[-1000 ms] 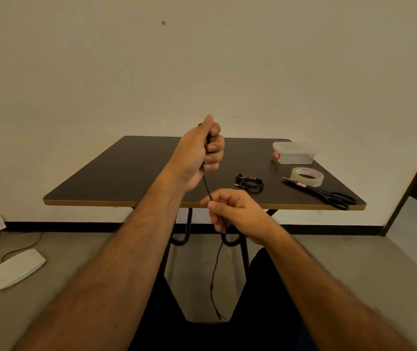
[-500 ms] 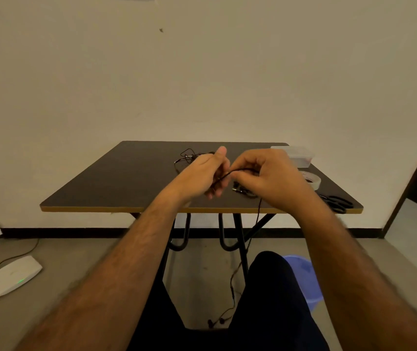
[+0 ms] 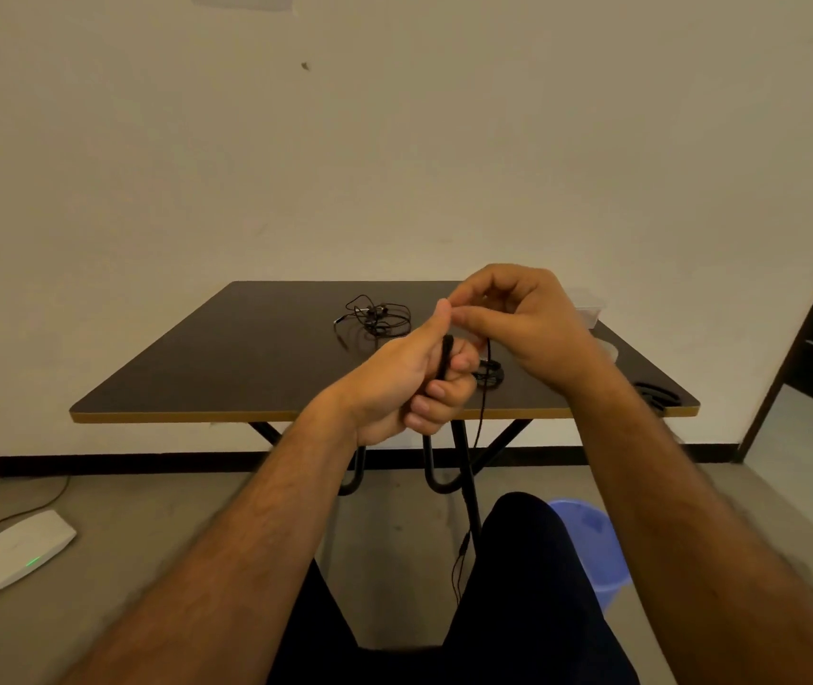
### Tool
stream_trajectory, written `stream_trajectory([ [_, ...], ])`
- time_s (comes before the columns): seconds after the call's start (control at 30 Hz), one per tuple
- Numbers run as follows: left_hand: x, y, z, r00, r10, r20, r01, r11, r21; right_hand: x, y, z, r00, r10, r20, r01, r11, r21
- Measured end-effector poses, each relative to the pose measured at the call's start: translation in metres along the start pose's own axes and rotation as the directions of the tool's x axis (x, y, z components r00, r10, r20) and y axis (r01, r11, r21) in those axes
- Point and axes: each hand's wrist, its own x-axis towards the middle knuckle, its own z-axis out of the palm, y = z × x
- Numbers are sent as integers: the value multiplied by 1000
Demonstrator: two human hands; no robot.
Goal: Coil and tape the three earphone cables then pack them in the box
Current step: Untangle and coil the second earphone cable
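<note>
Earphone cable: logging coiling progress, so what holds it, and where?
Left hand grips the wound loops of the earphone cable; right hand pinches the strand above, its loose end hanging below the table.

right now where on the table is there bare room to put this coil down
The left half of the dark brown tabletop is bare, from its left edge to the loose tangled black earphone cable. The right side is crowded: coiled black earphone bundle, clear plastic box, black-handled scissors.
</note>
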Motion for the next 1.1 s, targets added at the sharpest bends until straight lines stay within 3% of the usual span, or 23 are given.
stream_trajectory([
  [0.13, -2, 6, 5, 996, 61, 67, -55, 994, -95, -7, 15, 11, 997, 73, 14, -74, 984, 163],
  [0.33, 0, 11, 6, 990, 140, 11, -138, 986, -92, -32, 35, 37, 969, 223, 106, -246, 906, 344],
  [0.57, 7, 21, 2, 934, 255, -248, -275, 960, -49, -60, 42, 55, 917, 304, 257, -376, 875, 304],
  [0.8, 12, 18, -3, 878, 332, -346, -344, 938, 28, -62, 37, 49, 839, 405, 363, -491, 851, 185],
  [0.9, 15, 19, -6, 841, 381, -383, -362, 924, 125, -62, 45, 50, 820, 467, 330, -526, 843, 113],
  [1.03, 21, 16, -8, 809, 420, -412, -340, 905, 256, -53, 58, 56, 868, 480, 130, -488, 872, 38],
  [1.1, 24, 17, -10, 789, 441, -427, -341, 893, 294, -47, 59, 62, 887, 451, 95, -453, 892, -4],
])
